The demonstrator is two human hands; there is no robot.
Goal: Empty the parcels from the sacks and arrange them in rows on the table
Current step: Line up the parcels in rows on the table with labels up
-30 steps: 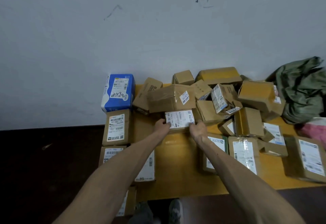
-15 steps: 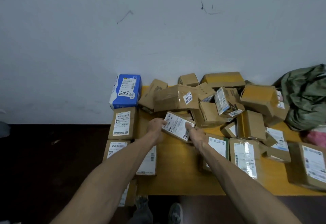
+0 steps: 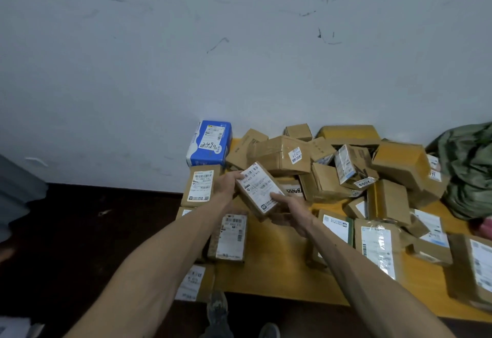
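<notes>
My left hand (image 3: 226, 184) grips the upper end of the labelled parcel (image 3: 259, 190); my right hand (image 3: 288, 211) clamps its lower end, thumb on the label; the parcel is tilted, held above the yellow table (image 3: 279, 265), before the carton heap (image 3: 282, 154); a green sack (image 3: 468, 170) lies far right.

The left forearm (image 3: 149, 265) and right forearm (image 3: 354, 265) are reaching forward, bare, and converging. The left hand (image 3: 226, 185) is gripping the far left end of a small labelled parcel (image 3: 258, 188), fingers curled at its edge. The right hand (image 3: 288, 211) is holding the near end, thumb lying on the label, fingers underneath.
</notes>
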